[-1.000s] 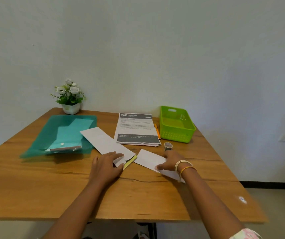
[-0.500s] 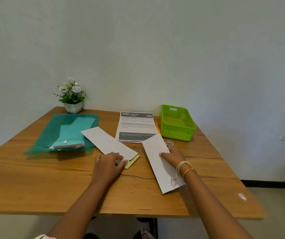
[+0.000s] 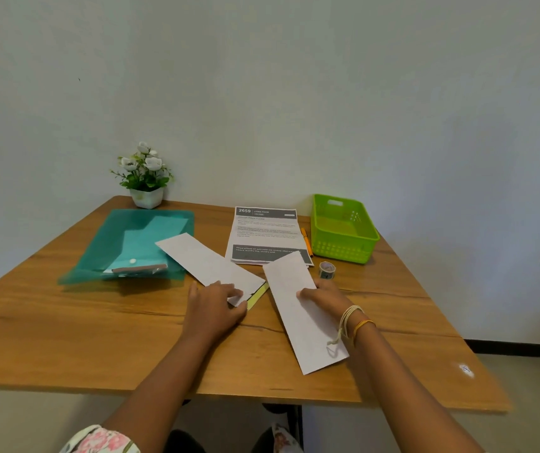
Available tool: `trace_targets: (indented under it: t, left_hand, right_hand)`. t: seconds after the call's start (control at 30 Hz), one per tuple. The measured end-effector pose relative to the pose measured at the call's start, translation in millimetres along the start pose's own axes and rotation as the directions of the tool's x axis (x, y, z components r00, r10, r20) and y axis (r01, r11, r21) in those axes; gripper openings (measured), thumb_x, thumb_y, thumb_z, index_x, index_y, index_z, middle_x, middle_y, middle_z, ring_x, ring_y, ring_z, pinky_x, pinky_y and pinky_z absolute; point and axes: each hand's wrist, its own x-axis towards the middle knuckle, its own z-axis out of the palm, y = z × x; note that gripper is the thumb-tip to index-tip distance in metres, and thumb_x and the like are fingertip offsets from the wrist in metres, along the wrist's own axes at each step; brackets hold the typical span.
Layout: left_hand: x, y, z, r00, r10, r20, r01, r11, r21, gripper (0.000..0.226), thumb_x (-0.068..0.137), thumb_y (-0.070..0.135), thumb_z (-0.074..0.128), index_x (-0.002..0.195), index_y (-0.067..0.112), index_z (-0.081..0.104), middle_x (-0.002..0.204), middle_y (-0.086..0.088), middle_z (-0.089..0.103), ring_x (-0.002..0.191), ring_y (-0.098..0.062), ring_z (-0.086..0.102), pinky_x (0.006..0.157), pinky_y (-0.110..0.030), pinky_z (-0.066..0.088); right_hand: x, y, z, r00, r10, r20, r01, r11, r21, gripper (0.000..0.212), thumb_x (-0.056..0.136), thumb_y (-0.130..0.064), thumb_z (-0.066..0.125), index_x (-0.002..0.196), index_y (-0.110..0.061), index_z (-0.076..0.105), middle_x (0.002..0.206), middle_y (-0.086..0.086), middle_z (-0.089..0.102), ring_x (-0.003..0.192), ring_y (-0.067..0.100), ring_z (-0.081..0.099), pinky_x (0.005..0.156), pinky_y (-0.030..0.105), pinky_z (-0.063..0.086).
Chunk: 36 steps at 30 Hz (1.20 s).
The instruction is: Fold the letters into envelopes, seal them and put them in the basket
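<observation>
Two long white envelopes lie on the wooden table (image 3: pixel 98 338). The left envelope (image 3: pixel 203 259) runs diagonally, with a yellow strip (image 3: pixel 258 295) showing at its near end. My left hand (image 3: pixel 213 305) rests flat on that near end, fingers covering the corner. The right envelope (image 3: pixel 304 325) points from the letter toward the table's front edge. My right hand (image 3: pixel 325 297) presses on its right edge with straight fingers. A printed letter (image 3: pixel 265 233) lies flat behind both envelopes. The green basket (image 3: pixel 343 253) stands at the back right, with nothing visible inside.
A small tape roll (image 3: pixel 327 269) sits just beyond my right hand, and an orange pen (image 3: pixel 306 240) lies between letter and basket. A teal plastic folder (image 3: pixel 131 243) lies at the back left. A potted white flower (image 3: pixel 146 178) stands against the wall.
My right hand has turned the right envelope from lying crosswise to pointing toward me, its far end now over the letter's corner. My left hand has stayed on the left envelope.
</observation>
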Motion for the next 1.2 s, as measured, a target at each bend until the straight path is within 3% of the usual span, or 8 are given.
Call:
trace_targets:
  t: [0.13,0.33,0.57,0.73,0.93,1.03,1.13,1.2]
  left_hand:
    - [-5.4,2.2,3.4,0.986,0.088,-0.143,-0.09,0.996,-0.004,0.02,0.089,0.032,0.063,0.091,0.018,0.078,0.085,0.002,0.075,0.072,-0.009,0.06,0.095,-0.043,0.048]
    - [-7.2,5.7,-3.1,0.991,0.029,-0.128,-0.035,0.998,-0.052,0.024,0.092,0.032,0.06,0.106,0.018,0.074,0.092,0.001,0.074,0.075,-0.009,0.062,0.062,-0.016,0.044]
    - [-6.5,0.9,0.6,0.984,0.064,-0.164,-0.08,0.993,-0.09,0.019,0.091,0.027,0.063,0.101,0.017,0.075,0.09,0.001,0.074,0.075,-0.008,0.062,0.065,-0.023,0.053]
    - [-6.5,-1.3,2.0,0.977,0.103,-0.185,-0.128,0.984,-0.128,0.018,0.09,0.026,0.065,0.102,0.016,0.075,0.091,0.001,0.074,0.076,-0.007,0.063,0.068,-0.024,0.056]
    - [-8.1,-2.1,1.1,0.972,0.15,-0.183,-0.184,0.966,-0.183,0.021,0.089,0.023,0.067,0.107,0.014,0.073,0.097,-0.001,0.074,0.081,-0.006,0.064,0.07,-0.012,0.046]
    - [-6.8,-3.1,0.3,0.97,0.159,-0.185,-0.195,0.96,-0.199,0.019,0.089,0.021,0.066,0.104,0.013,0.073,0.095,-0.001,0.074,0.079,-0.004,0.061,0.068,-0.012,0.044]
    - [-6.2,-3.2,0.3,0.971,0.126,-0.204,-0.168,0.964,-0.205,0.018,0.09,0.02,0.065,0.104,0.013,0.073,0.095,-0.001,0.074,0.078,-0.003,0.059,0.069,-0.014,0.045]
    - [-5.3,-3.6,0.9,0.973,0.085,-0.215,-0.13,0.97,-0.205,0.019,0.09,0.021,0.065,0.106,0.012,0.073,0.096,-0.002,0.074,0.08,-0.006,0.061,0.07,-0.015,0.046]
  right_hand:
    - [1.9,0.4,-0.9,0.999,0.028,0.031,-0.027,0.998,-0.056,0.013,0.088,-0.016,0.062,0.101,-0.012,0.061,0.091,0.006,0.061,0.071,0.013,0.056,0.062,0.022,0.044]
    - [5.0,1.8,9.6,0.985,0.137,0.107,-0.123,0.983,-0.135,0.031,0.083,-0.022,0.067,0.11,-0.007,0.064,0.103,0.015,0.066,0.087,0.024,0.059,0.078,0.032,0.046]
    - [13.7,-6.4,18.6,0.962,0.229,0.148,-0.205,0.966,-0.16,0.047,0.077,-0.026,0.074,0.114,-0.004,0.058,0.117,0.017,0.061,0.108,0.033,0.06,0.086,0.035,0.048]
    - [15.2,-17.5,22.0,0.953,0.226,0.201,-0.209,0.972,-0.104,0.019,0.076,-0.018,0.075,0.077,-0.009,0.058,0.107,0.021,0.064,0.11,0.039,0.06,0.092,0.044,0.048]
    - [18.4,-32.6,29.5,0.907,0.286,0.31,-0.259,0.958,-0.126,0.023,0.081,-0.016,0.072,0.096,-0.005,0.058,0.12,0.021,0.062,0.11,0.037,0.061,0.099,0.048,0.047]
    - [26.1,-33.0,32.7,0.912,0.29,0.289,-0.293,0.956,-0.032,0.044,0.079,-0.021,0.074,0.115,-0.002,0.056,0.117,0.02,0.064,0.106,0.036,0.063,0.097,0.047,0.049]
    - [27.6,-32.3,39.1,0.959,0.229,0.167,-0.229,0.973,-0.015,0.037,0.079,-0.031,0.074,0.106,-0.011,0.058,0.106,0.012,0.066,0.094,0.028,0.065,0.087,0.035,0.053]
    - [23.8,-31.0,38.8,0.943,0.251,0.217,-0.249,0.968,-0.037,0.037,0.082,-0.037,0.071,0.104,-0.013,0.054,0.099,0.009,0.065,0.087,0.023,0.063,0.077,0.03,0.052]
